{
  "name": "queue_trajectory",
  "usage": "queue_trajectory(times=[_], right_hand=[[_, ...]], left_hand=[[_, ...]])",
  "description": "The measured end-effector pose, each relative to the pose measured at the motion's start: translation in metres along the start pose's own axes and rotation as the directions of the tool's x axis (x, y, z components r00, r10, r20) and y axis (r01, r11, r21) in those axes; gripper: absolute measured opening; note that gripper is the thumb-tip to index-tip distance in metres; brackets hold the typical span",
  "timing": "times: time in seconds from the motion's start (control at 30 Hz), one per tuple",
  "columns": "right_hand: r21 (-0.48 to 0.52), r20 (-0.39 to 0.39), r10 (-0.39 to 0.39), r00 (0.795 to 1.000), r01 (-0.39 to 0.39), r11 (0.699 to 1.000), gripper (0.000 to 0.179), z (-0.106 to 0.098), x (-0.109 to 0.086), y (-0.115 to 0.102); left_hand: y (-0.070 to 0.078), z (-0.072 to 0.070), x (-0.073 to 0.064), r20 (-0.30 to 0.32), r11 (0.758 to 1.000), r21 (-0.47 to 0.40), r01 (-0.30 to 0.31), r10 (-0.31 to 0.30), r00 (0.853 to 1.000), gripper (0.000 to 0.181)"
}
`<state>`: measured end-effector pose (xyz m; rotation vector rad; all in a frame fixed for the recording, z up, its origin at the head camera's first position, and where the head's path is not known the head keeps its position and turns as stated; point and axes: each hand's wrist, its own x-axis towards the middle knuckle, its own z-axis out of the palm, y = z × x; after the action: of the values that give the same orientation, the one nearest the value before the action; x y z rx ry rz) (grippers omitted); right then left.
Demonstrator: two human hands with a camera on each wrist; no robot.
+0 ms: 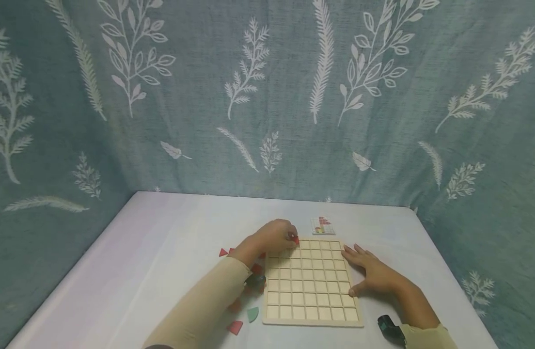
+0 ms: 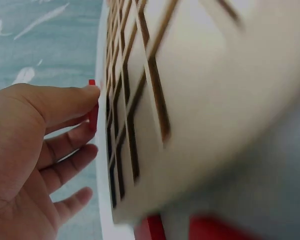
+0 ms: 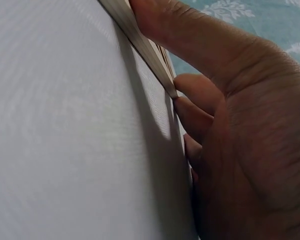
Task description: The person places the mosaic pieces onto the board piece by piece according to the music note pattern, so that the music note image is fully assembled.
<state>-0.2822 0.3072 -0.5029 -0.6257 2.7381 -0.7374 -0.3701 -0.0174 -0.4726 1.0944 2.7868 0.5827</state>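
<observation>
A pale wooden grid board [image 1: 308, 278] with rows of square recesses lies on the white table. Over its far left corner, my left hand [image 1: 276, 236] pinches a small red piece [image 1: 295, 240] between thumb and fingers. The left wrist view shows that red piece [image 2: 93, 112] edge-on at the thumb tip, with the lower fingers loosely spread. My right hand [image 1: 372, 271] rests at the board's right edge, fingers spread and relaxed. In the right wrist view the thumb [image 3: 190, 40] and fingertips touch the board's side [image 3: 145, 47].
Several red pieces lie left of the board, some partly hidden by the left forearm; one red piece [image 1: 235, 327] and a green quarter-round piece [image 1: 252, 314] are nearest. A small printed card [image 1: 322, 226] lies beyond the board. Patterned curtains [image 1: 267, 97] surround the table [image 1: 163, 232].
</observation>
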Motion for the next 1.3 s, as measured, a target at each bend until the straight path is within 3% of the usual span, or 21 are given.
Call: queue_trajectory(times=[0.2,0.4,0.67,0.9,1.13,1.3], right_hand=[[0.01,-0.002,0.022,1.0,-0.022,1.0,0.118,0.001,-0.004,0.0],[0.007,-0.011,0.012,1.0,-0.012,1.0,0.117,0.002,-0.004,-0.002],[-0.004,-0.02,0.014,1.0,-0.014,1.0,0.118,0.001,-0.004,0.0],[0.005,-0.025,0.018,1.0,-0.018,1.0,0.118,0.001,-0.004,0.001],[0.022,-0.02,0.02,1.0,-0.019,1.0,0.116,0.001,-0.002,-0.006],[0.006,-0.022,0.028,0.999,-0.027,1.0,0.116,0.0,-0.002,-0.006]], left_hand=[[0.013,0.009,0.012,0.007,0.999,0.016,-0.03,0.03,1.0,0.019],[0.021,0.012,0.017,0.032,1.0,0.0,0.015,-0.015,0.999,0.019],[0.017,0.014,0.021,0.029,0.999,-0.036,-0.016,0.017,0.999,0.015],[0.017,0.014,0.026,0.027,0.996,-0.085,0.011,-0.009,1.0,0.02],[0.016,0.01,0.023,0.054,0.992,-0.095,0.089,-0.084,0.995,0.021],[0.013,0.007,0.019,0.05,0.994,-0.076,0.074,-0.07,0.996,0.021]])
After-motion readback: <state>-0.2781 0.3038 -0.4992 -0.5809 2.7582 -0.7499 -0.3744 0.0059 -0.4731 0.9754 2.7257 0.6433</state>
